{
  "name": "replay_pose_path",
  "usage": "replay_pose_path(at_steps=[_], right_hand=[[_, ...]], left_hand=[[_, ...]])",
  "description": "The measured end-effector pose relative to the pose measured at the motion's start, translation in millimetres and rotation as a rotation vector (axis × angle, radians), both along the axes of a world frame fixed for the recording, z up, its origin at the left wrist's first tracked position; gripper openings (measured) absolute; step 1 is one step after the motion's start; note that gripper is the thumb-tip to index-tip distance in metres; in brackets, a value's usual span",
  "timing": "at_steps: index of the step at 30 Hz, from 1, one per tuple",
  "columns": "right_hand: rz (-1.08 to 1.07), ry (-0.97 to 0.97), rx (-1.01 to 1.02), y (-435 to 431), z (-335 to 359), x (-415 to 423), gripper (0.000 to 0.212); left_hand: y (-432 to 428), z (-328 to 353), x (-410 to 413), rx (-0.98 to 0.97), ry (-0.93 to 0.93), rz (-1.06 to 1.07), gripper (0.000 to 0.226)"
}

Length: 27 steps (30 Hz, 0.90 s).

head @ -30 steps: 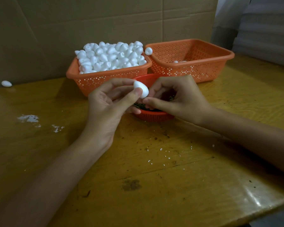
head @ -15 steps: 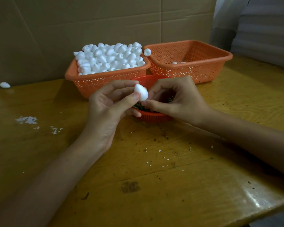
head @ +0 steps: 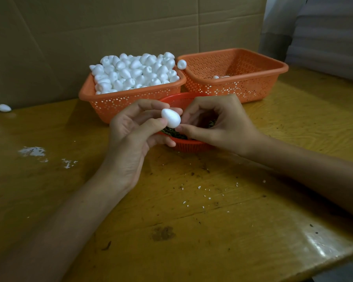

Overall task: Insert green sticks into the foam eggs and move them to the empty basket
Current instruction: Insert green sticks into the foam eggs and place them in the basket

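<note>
My left hand (head: 135,135) pinches a white foam egg (head: 171,118) between thumb and fingers, above a small red bowl (head: 189,145) of green sticks (head: 174,133). My right hand (head: 218,125) is curled right beside the egg, its thumb and forefinger tips touching the egg's narrow end; whether a stick is between them is hidden. An orange basket (head: 114,102) heaped with foam eggs (head: 135,72) stands behind on the left. A second orange basket (head: 251,86) on the right holds a few eggs (head: 221,76).
A cardboard wall (head: 130,27) closes the back. One loose egg (head: 4,108) lies at the far left of the wooden table (head: 192,220), another egg (head: 181,64) sits between the baskets' rims. White crumbs (head: 33,151) dot the tabletop. The table edge runs along the lower right.
The egg has tilted a little in my left hand, and my right fingertips have closed in on its narrow end. The hands stay over the red bowl.
</note>
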State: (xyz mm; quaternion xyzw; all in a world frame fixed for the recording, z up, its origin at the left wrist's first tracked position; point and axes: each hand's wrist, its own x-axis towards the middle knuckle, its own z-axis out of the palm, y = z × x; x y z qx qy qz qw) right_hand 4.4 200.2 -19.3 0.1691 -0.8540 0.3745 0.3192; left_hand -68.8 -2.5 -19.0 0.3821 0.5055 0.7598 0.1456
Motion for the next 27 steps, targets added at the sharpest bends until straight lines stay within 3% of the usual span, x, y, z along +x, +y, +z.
replay_pose_path(at_steps=[27], right_hand=[[-0.035, -0.046, -0.038, -2.6, 4.0, 4.8, 0.013]], left_hand=[[1.6, -0.3, 1.3, 0.012, -0.002, 0.083, 0.017]])
